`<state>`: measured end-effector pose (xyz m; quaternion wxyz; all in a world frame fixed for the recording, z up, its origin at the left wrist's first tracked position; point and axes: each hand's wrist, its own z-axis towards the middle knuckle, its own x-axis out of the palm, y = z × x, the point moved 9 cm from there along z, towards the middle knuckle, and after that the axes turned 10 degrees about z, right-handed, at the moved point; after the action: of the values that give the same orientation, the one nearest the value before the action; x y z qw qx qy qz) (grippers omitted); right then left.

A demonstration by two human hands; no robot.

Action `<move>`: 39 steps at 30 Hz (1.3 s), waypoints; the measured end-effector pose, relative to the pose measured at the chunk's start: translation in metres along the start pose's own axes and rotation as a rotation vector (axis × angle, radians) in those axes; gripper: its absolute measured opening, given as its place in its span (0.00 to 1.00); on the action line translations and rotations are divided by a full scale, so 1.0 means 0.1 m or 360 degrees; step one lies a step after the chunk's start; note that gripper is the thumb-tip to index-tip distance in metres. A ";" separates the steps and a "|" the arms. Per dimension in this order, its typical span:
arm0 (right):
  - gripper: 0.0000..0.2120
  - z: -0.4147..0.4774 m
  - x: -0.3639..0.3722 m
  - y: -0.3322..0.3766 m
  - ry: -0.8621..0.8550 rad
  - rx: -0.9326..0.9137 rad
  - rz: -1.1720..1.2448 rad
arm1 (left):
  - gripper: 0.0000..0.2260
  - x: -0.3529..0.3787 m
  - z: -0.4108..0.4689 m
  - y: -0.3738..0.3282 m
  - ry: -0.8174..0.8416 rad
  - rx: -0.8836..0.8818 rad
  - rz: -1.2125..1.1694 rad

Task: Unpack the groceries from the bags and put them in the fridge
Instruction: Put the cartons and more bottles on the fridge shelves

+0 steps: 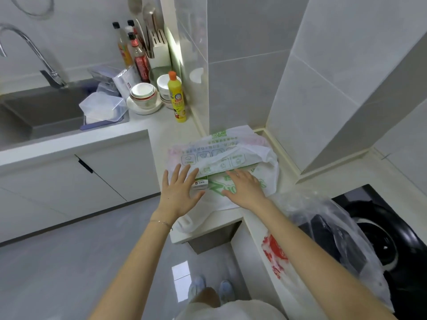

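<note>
At the far left, a curved chrome tap (pixel 30 49) is seen above a dark grey recessed sink (pixel 46 107). Just right of the sink, clear plastic lidded containers (pixel 102 109) are stacked at the edge of the white worktop (pixel 166 121). Behind them, against the tiled wall, black-capped sauce bottles (pixel 138 54) are grouped beside a white knife block (pixel 159 49). Nearer the front, stacked white bowls (pixel 143 93) are set on a plate, with a yellow squeeze bottle with an orange cap (pixel 176 98) upright just to their right.

At centre, the left hand (pixel 179 192) is held flat with fingers straight and spread, gripping nothing. It is placed over the near end of a small white-and-green carton (pixel 200 184); whether contact is made cannot be told. The carton lies on the worktop at the mouth of a white plastic shopping bag with green print (pixel 231 153), partly covered by the bag's folded flap. The bag is spread flat in the corner of the worktop.

The right hand (pixel 246 187) is laid palm-down on the bag, fingers straight, fingertips at the edge of the flap; nothing is gripped.

Further right, a clear plastic bag with a red print (pixel 323 227) is slumped at the worktop edge, dark contents showing through it, partly over a black glass hob (pixel 392 227).
</note>
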<state>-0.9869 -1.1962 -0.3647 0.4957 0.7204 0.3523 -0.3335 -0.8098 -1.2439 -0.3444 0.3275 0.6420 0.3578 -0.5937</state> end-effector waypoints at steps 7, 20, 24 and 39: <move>0.27 0.49 0.08 -0.10 0.0136 0.0095 -0.0014 | 0.42 0.29 0.57 0.10 0.0147 0.0132 0.0004; 0.23 0.98 0.22 -0.15 0.0179 0.0233 0.0118 | 0.29 0.41 0.94 -0.24 0.0056 0.0770 -0.0279; 0.14 1.08 0.05 -0.34 0.0045 0.0227 0.0130 | 0.27 0.49 1.05 -0.48 0.0024 0.0879 -0.0202; 0.34 1.44 -0.26 -0.74 0.0068 0.0074 -0.0250 | 0.28 0.66 1.58 -0.41 -0.0124 0.0674 0.0326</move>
<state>-1.0816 -1.3185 -0.4204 0.4436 0.7087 0.4103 -0.3641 -0.9253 -1.3510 -0.4226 0.2577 0.7059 0.1453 -0.6435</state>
